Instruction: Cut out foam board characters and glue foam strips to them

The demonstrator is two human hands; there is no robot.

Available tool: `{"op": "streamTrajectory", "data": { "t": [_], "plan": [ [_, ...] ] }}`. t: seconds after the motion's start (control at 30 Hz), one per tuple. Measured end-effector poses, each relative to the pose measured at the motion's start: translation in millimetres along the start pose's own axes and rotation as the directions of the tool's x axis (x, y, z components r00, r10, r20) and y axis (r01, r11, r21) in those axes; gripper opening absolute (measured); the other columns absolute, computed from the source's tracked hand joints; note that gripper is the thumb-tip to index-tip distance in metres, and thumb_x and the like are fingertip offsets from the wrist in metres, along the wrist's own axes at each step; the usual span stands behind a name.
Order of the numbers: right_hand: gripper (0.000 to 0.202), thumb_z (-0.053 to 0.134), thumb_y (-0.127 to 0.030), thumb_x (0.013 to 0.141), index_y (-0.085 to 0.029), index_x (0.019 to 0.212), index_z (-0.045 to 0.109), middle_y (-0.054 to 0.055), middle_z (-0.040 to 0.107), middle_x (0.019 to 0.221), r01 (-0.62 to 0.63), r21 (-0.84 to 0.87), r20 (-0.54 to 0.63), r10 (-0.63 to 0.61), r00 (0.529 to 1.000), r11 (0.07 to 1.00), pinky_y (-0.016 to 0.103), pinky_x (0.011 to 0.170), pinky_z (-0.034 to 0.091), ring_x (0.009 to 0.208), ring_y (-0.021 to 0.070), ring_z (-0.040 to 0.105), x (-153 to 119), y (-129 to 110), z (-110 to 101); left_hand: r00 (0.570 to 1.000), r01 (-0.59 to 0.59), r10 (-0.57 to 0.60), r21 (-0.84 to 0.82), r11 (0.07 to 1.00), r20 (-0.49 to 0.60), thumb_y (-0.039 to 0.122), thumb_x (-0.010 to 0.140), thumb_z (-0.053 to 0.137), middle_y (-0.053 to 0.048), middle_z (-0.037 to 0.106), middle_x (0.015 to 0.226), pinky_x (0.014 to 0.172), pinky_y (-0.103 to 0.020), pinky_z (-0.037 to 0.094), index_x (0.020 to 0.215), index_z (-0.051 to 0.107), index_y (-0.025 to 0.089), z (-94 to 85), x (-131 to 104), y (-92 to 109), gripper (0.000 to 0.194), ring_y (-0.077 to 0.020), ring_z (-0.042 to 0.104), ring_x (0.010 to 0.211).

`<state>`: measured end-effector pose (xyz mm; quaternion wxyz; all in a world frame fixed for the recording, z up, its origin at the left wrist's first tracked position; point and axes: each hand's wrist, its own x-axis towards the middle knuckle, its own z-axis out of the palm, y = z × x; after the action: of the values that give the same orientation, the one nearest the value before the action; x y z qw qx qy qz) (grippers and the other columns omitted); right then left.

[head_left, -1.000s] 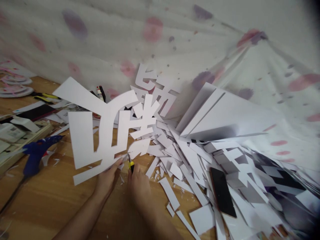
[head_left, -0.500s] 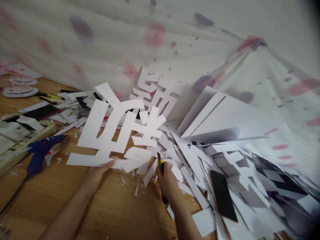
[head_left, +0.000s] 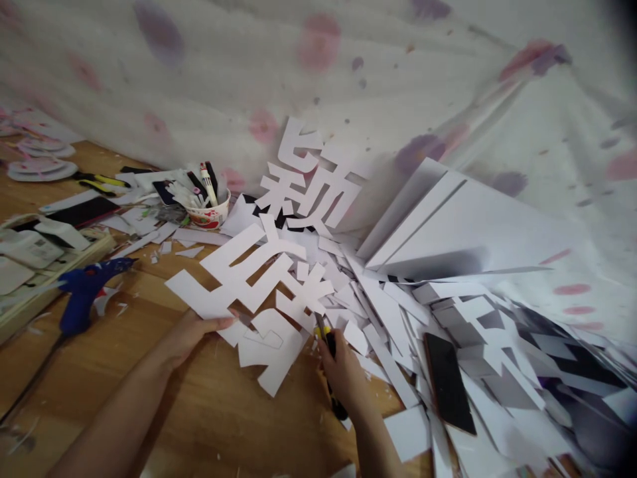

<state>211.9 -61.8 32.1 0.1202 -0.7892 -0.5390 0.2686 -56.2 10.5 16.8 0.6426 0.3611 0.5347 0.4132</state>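
Pinching the near edge of the white cut-out character, my left hand holds it low over the wooden floor. My right hand, just right of it, is closed around the yellow knife. Most strokes look cut free already; offcuts pile up further right.

You have both forearms bare to the lower edge of the frame, with no sleeve showing. Your left hand and right hand wear no glove, ring, watch or wristband that can be seen here.
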Motion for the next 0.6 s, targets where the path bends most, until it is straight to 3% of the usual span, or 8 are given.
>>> {"op": "streamTrajectory", "data": {
  "t": [0.17,0.3,0.43,0.5,0.6],
  "plan": [
    [0.018,0.039,-0.034,0.088,-0.02,0.094,0.048,0.009,0.066,0.091,0.038,-0.139,0.022,-0.036,0.999,0.99,0.027,0.061,0.037,0.083,0.0227,0.062,-4,1,4,0.999,0.043,-0.044,-0.066,0.997,-0.013,0.028,0.043,0.081,-0.008,0.07,0.073,0.061,-0.032,0.051,0.067,0.071,0.017,1.1,0,-1,0.028,-0.0233,0.064,0.068],
    [0.018,0.035,-0.031,0.09,-0.019,0.096,0.047,0.01,0.065,0.096,-0.016,-0.261,0.016,0.021,1.0,0.965,0.029,0.063,0.036,0.084,0.0248,0.062,-3,3,-2,0.997,0.055,-0.06,-0.106,0.993,-0.042,0.027,0.043,0.081,-0.008,0.07,0.073,0.059,-0.029,0.051,0.07,0.07,0.015,-0.5,0,0,0.032,-0.021,0.064,0.067],
    [0.016,0.035,-0.028,0.09,-0.019,0.095,0.048,0.01,0.065,0.094,-0.004,-0.213,0.027,0.01,1.0,0.977,0.028,0.065,0.037,0.086,0.023,0.062,-2,4,-1,0.988,0.113,-0.136,-0.244,0.963,-0.077,0.031,0.054,0.077,-0.009,0.07,0.088,0.057,-0.028,0.053,0.086,0.068,0.016,0.3,0,2,0.036,-0.02,0.065,0.071],
    [0.014,0.038,-0.025,0.089,-0.019,0.095,0.049,0.009,0.065,0.095,0.054,-0.135,0.031,-0.05,0.998,0.989,0.027,0.067,0.039,0.088,0.0216,0.061,-2,2,4,0.989,0.076,-0.116,-0.35,0.934,-0.094,0.029,0.058,0.075,-0.006,0.07,0.094,0.062,-0.027,0.054,0.094,0.066,0.018,7.7,-4,1,0.039,-0.0188,0.065,0.077],
    [0.018,0.04,-0.025,0.088,-0.018,0.102,0.048,0.009,0.065,0.095,0.092,-0.071,0.027,-0.09,0.996,0.993,0.027,0.069,0.04,0.089,0.0219,0.061,-3,-6,13,0.985,-0.088,0.006,-0.475,0.875,-0.171,0.019,0.054,0.076,-0.001,0.068,0.1,0.076,-0.024,0.052,0.103,0.06,0.024,26.9,-15,-9,0.052,-0.016,0.063,0.092]
  ]
}}
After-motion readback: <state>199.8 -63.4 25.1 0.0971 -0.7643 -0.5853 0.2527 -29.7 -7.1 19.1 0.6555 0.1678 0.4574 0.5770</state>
